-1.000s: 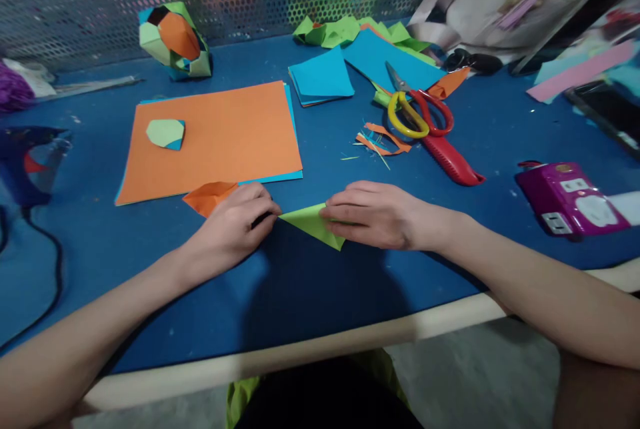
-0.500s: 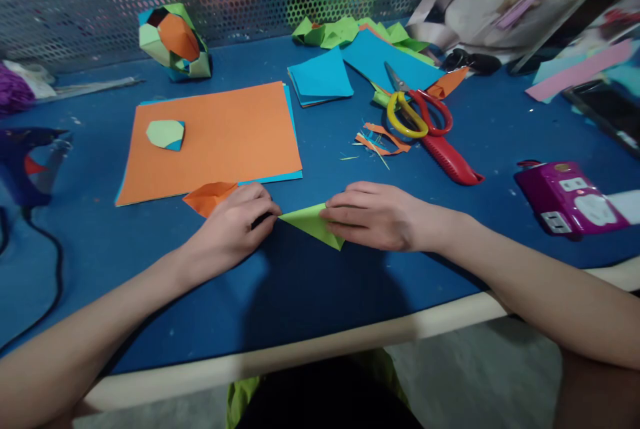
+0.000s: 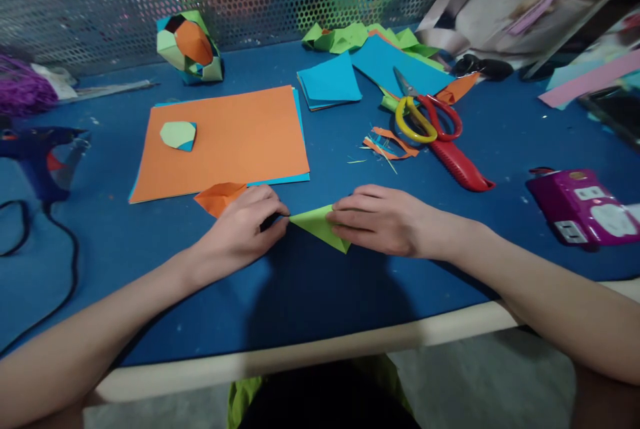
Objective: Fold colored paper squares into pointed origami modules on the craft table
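A green folded paper [image 3: 319, 225] lies on the blue table in front of me, its pointed left tip pinched by my left hand [image 3: 250, 219]. My right hand [image 3: 383, 221] grips the wider right part, with fingers over the paper and covering some of it. Partly behind my left hand sits an orange folded paper [image 3: 219, 197]. Beyond it, a small pale green and blue folded piece [image 3: 179, 135] rests on a stack of orange and blue sheets [image 3: 240, 129].
Scissors [image 3: 415, 115] lie over a red-handled tool [image 3: 463, 165], beside paper scraps [image 3: 390, 143]. Blue paper squares [image 3: 330, 82] and a paper ball [image 3: 193, 45] are farther back. A glue gun [image 3: 43, 155] with its cord is left; a purple power socket [image 3: 583, 205] is right.
The whole view has shifted a little, so everything appears slightly farther right. Both hands keep the same hold on the green paper, with no clear change in its fold.
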`<state>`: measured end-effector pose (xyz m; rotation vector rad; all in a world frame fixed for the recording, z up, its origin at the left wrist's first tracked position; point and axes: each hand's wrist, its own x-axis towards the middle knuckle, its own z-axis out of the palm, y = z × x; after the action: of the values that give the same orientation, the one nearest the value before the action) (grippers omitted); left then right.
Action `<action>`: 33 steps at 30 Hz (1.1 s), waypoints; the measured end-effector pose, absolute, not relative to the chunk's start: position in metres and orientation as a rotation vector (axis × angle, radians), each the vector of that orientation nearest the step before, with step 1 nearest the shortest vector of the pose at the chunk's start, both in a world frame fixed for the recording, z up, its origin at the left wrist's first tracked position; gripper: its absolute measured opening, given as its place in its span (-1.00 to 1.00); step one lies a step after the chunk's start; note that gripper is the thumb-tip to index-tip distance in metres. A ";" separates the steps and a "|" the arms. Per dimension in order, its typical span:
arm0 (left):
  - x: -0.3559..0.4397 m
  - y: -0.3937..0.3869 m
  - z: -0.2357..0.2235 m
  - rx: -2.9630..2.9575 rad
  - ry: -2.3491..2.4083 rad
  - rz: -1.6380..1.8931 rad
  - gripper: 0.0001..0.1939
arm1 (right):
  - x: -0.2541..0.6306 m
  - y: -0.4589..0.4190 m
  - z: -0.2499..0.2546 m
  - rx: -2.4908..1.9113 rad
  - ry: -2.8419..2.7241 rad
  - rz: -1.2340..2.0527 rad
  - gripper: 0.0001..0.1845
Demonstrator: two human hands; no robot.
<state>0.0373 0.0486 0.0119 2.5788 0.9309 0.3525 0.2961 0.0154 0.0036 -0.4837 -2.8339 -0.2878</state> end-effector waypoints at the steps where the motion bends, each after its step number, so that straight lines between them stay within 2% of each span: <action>1: 0.038 0.049 0.011 2.582 0.929 0.356 -0.80 | 0.296 0.015 0.004 -0.484 -2.832 -0.286 -0.68; 12: 0.037 0.050 0.004 2.639 0.915 0.385 -0.77 | 0.297 0.015 0.006 -0.478 -2.858 -0.342 -0.67; 33: 0.044 0.036 0.003 2.768 1.080 0.630 -0.84 | 0.296 0.013 0.006 -0.508 -2.888 -0.330 -0.66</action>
<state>0.0441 0.0357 0.0029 2.7684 1.0795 0.6303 0.2963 0.0130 0.0062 -0.5081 -2.8885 -0.3301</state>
